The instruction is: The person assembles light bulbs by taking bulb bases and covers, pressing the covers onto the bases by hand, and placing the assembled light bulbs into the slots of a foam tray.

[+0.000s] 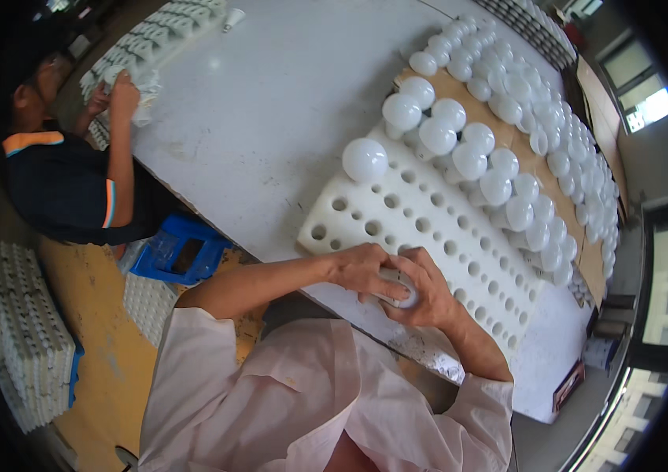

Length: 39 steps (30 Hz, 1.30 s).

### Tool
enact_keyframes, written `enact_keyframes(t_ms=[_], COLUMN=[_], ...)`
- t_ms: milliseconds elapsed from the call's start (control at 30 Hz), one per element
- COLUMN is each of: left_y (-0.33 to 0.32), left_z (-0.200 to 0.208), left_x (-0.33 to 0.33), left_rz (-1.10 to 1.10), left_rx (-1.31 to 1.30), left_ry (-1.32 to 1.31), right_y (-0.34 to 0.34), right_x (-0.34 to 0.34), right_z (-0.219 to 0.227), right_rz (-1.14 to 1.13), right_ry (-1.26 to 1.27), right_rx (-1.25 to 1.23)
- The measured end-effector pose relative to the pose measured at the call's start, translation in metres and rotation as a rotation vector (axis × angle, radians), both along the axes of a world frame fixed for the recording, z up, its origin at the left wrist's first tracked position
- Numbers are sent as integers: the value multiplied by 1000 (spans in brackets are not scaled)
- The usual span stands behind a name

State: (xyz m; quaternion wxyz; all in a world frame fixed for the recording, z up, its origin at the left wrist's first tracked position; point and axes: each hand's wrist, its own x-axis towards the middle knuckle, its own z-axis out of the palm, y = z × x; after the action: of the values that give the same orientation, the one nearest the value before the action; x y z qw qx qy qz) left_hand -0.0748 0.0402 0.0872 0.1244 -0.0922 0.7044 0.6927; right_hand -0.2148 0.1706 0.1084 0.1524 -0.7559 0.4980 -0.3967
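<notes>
My left hand (361, 269) and my right hand (426, 293) meet over the near edge of a white foam tray, both closed around a small white rounded piece (401, 289). Fingers cover most of that piece, so its exact kind is hidden. The foam tray (359, 206) has rows of round holes, large and small. A single white globe light bulb (365, 160) stands at its far left corner. Along the tray's far side run rows of similar white bulbs (469, 161), held upright.
Beyond a brown cardboard strip (538, 163) many more bulbs (511, 86) fill the right side of the grey table (247, 118). At the left, a co-worker (66, 173) handles stacked white trays (153, 39). A blue plastic stool (180, 248) and stacked foam trays (23, 338) stand on the floor.
</notes>
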Motion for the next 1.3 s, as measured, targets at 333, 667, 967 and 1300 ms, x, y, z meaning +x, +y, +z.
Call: enact_keyframes(t_ms=[333,667,967,1300], left_y=[-9,1,0,0], left_z=[-10,2,-4,1], left_x=[-1,-11,-14,-15], left_rz=[-58,-71,46,52], left_rx=[281,163,290,280], left_ry=[-26,-141,-212,-278], right_y=[8,10,7,8], right_x=[-4,-6,-10,-7], right_z=[-8,-10,-21,-22], right_rz=[-57,4,-4,-15], right_ry=[-43,-25,-38,-24], right_rx=[72,41,-2,-37])
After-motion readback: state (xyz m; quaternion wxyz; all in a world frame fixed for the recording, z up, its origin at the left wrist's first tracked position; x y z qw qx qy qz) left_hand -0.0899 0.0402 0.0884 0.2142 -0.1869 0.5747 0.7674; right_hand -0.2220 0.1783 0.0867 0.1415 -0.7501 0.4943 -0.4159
